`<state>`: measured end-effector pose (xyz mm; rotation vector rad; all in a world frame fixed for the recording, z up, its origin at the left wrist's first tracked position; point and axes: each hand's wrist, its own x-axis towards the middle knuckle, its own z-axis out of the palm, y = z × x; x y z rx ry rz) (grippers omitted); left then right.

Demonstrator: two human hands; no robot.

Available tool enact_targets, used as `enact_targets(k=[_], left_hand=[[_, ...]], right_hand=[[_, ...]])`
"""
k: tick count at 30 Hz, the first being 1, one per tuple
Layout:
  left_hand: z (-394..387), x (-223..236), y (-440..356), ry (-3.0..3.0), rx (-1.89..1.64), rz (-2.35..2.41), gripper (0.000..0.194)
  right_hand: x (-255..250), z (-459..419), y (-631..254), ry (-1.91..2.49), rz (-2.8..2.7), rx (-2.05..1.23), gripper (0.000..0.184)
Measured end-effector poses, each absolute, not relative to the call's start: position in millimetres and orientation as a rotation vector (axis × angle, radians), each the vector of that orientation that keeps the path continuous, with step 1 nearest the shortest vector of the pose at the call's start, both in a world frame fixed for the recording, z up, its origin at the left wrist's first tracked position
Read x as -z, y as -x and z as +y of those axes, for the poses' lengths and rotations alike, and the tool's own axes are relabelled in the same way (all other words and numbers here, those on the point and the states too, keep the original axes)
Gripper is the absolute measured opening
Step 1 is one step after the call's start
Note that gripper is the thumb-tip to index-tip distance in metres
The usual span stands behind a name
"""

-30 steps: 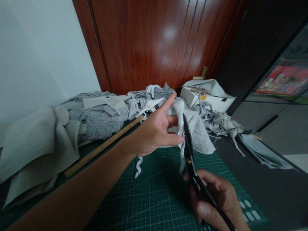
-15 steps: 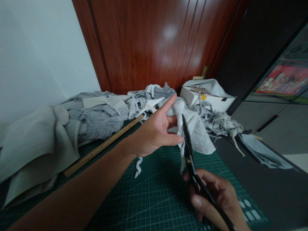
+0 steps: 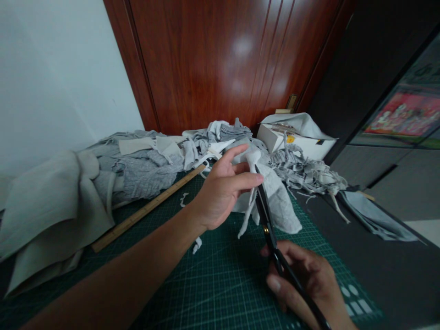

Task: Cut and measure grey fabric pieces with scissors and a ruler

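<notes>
My left hand [image 3: 228, 185] grips a light grey piece of fabric [image 3: 280, 201] by its edge, thumb in front and fingers behind, above the green cutting mat [image 3: 220, 275]. A narrow trimmed strip [image 3: 246, 217] dangles from that edge below my thumb. Black scissors [image 3: 266, 222] are in my right hand [image 3: 302, 279], its fingers wrapped round the handles. Their blades point up and away from me, lying along the fabric edge right by my left thumb. The blades look nearly closed, and the tip is close to the fabric's upper fold.
A wooden ruler [image 3: 147, 208] lies slantwise at left, beside stacked grey fabric [image 3: 44, 192]. Curled offcuts [image 3: 197, 245] rest on the mat. Behind are heaped cloth scraps [image 3: 147, 172], a white box [image 3: 299, 140] and tangled strips [image 3: 309, 174], with a wooden door [image 3: 213, 59] beyond.
My left thumb has moved up along the fabric edge, and the fabric hangs slightly lower. The scissors have shifted a little left, their blades closer together. The cut strip now swings out to the left.
</notes>
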<state>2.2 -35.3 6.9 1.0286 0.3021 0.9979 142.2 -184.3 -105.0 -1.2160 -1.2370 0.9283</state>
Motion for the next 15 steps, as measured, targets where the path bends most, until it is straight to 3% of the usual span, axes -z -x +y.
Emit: enact_targets(k=[6, 15], left_hand=[[-38.3, -9.6, -5.7, -0.99, -1.099, 0.407, 0.058], [-38.3, -17.0, -6.4, -0.936, -1.183, 0.603, 0.065]], right_hand=[[110.1, -181.7, -145.3, 1.24, -1.282, -0.898, 0.032], [110.2, -180.2, -142.5, 1.265, -1.314, -0.898, 0.033]])
